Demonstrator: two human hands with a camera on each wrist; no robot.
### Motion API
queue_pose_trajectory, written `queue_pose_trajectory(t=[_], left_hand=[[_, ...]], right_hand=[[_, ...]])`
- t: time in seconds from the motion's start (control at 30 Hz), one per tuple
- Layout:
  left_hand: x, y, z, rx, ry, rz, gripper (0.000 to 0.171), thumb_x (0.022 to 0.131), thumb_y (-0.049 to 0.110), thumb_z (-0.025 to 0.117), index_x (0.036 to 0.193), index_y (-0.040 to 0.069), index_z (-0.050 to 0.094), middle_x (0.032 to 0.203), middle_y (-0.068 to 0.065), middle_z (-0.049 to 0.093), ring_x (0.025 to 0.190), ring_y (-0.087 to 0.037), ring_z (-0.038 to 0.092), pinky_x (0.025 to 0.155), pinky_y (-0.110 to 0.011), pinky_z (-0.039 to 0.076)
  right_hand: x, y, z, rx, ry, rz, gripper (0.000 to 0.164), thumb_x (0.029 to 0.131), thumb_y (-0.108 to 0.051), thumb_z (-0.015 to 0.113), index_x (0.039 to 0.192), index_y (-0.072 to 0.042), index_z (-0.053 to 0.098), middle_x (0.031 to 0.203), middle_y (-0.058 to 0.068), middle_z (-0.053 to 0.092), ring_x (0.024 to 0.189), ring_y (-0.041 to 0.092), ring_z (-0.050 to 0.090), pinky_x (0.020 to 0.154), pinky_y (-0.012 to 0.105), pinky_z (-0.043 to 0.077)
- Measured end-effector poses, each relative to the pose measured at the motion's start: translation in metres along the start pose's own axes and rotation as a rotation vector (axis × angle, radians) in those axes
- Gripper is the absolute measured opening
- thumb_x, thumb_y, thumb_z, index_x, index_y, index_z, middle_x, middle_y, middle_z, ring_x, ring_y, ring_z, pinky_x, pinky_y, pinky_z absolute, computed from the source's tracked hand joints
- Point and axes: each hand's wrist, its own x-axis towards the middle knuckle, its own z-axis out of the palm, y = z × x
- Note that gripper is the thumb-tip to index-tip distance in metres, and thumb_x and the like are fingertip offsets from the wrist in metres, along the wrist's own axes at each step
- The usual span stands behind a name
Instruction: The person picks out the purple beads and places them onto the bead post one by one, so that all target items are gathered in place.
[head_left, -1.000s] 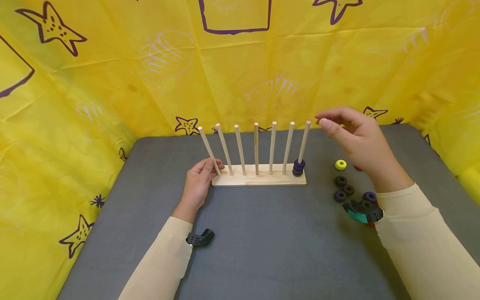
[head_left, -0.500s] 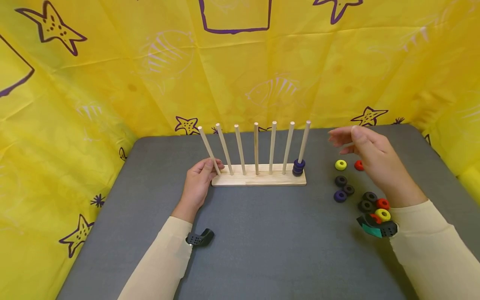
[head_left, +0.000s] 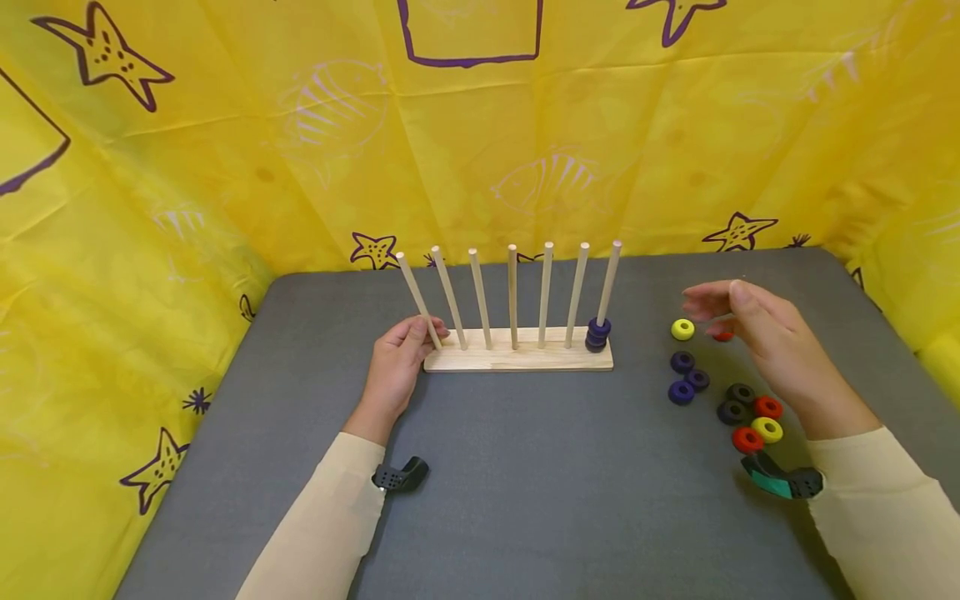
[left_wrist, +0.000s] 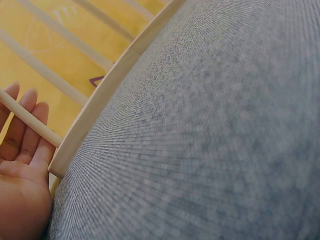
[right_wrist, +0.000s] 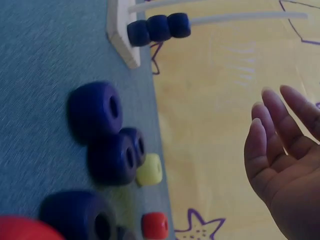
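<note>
A pale wooden peg stand (head_left: 517,360) with a row of several upright pegs sits on the grey table. Three dark blue beads (head_left: 597,335) are stacked at the bottom of its rightmost peg. My left hand (head_left: 397,358) holds the stand's left end, thumb in front of the leftmost peg (left_wrist: 35,121) and fingers behind it. To the right of the stand, my right hand (head_left: 765,333) hovers with fingers extended and nothing in it. Beneath and beside it lie a yellow bead (head_left: 682,329), a partly hidden red bead (head_left: 723,337) and three blue beads (right_wrist: 95,112).
Nearer the right wrist lies a cluster of beads: dark ones (head_left: 731,412), two red (head_left: 747,439) and one yellow (head_left: 767,430). A yellow cloth (head_left: 480,150) with starfish and fish drawings hangs behind the grey tabletop (head_left: 525,483). Each wrist wears a black strap mount (head_left: 401,475).
My right hand has moved from beside the top of the rightmost peg, down and to the right, above the loose beads. My left hand and the stand have stayed in place.
</note>
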Motion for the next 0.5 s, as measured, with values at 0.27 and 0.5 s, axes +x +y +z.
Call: queue_pose_trajectory(t=[0.27,0.5], left_hand=[[0.0,0.0,0.0,-0.011,0.001,0.013,0.042,0.116,0.027,0.058,0.123,-0.014,0.069,0.114,-0.02,0.072,0.116,-0.029,0.07,0.106,-0.041,0.054],[0.0,-0.001,0.0,-0.005,0.0,0.007,0.043,0.116,0.027,0.059,0.124,-0.013,0.069,0.114,-0.02,0.073,0.116,-0.03,0.07,0.105,-0.04,0.054]], right_hand=[[-0.011,0.015,-0.008,0.025,0.004,-0.004,0.047,0.122,-0.017,0.03,0.137,0.012,0.064,0.126,0.003,0.074,0.11,0.019,0.067,0.092,0.019,0.052],[-0.019,0.029,-0.011,-0.036,0.032,0.032,0.045,0.122,-0.017,0.031,0.135,0.006,0.068,0.124,0.001,0.075,0.107,0.018,0.067,0.09,0.019,0.053]])
